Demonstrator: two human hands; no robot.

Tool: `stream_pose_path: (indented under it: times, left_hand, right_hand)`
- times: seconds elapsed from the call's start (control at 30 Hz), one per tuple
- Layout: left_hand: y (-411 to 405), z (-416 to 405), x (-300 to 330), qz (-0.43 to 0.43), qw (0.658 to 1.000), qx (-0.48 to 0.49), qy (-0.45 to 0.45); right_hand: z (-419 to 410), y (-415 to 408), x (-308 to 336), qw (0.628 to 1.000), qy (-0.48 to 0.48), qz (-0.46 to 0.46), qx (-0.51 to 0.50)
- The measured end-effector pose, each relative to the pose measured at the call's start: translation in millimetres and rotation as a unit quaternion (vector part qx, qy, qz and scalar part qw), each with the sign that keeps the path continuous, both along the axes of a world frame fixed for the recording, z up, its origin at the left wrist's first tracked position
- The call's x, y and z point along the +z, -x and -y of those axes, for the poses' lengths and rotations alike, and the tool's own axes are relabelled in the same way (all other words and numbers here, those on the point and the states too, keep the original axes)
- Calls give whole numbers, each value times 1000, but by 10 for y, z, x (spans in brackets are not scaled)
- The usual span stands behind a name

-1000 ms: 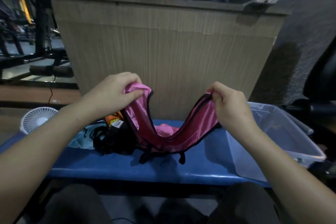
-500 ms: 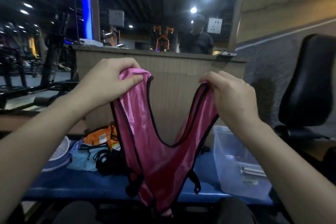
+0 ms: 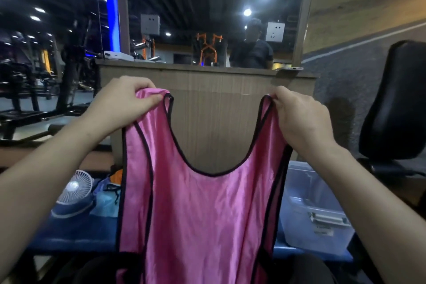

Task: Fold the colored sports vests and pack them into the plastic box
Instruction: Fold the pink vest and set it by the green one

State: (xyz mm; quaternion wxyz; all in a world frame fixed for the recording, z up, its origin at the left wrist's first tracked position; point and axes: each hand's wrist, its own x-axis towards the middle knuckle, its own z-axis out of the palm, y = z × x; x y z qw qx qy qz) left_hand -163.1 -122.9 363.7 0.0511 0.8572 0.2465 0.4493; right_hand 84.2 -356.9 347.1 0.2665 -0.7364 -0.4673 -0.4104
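A pink sports vest [image 3: 202,210] with black trim hangs spread out in front of me, held up by its two shoulder straps. My left hand [image 3: 124,101] pinches the left strap and my right hand [image 3: 299,115] pinches the right strap, both at about the same height. The vest's lower part drops out of the frame over my lap. The clear plastic box [image 3: 315,210] stands on the blue bench [image 3: 76,235] to the right, partly behind my right forearm. An orange vest [image 3: 116,176] and a light blue vest [image 3: 105,203] lie on the bench, mostly hidden behind the pink one.
A small white fan [image 3: 75,188] sits on the bench at the left. A wooden counter [image 3: 219,122] rises right behind the bench, with a mirror above it. A black padded seat back [image 3: 396,104] stands at the right. Gym machines fill the left background.
Both hands have lifted the pink vest higher and drawn its straps apart, so it now hangs flat and wide instead of sagging. The camera has tilted upward.
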Motion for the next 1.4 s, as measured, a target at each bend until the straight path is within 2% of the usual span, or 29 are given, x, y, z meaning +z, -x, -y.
stream_pose_path:
  times: [0.2,0.33,0.6,0.7,0.9,1.03,1.2,1.4]
  left_hand:
    - [-107,-503,-286,-68,995,-3,69]
    - [-252,-728,-457,-82,993,-9,89]
    - [-598,-957,-792,-91,989,3,119]
    - [-666,-978,-879,-130,982,-9,137]
    - [-650,-952,-877,-215,957,-44,191]
    - [-619,-925,-829,-198,956,-73,205]
    - [-633,-887,-845,-174,967,-64,176]
    - [-626,-888,-1001,-177,976,-27,127]
  right_hand:
    - [-199,-385,-215,998,40,-37,-37]
    - [-429,-597,-377,994,60,-73,-48]
    - [-855,-843,-648,975,106,-194,15]
    - [-919,-870,-734,965,117,-230,41]
    - [-908,-957,-819,949,147,-266,80]
    - [-874,-925,-784,947,128,-276,102]
    - [-882,-875,-757,951,95,-269,117]
    - [-893,-886,-875,944,137,-279,111]
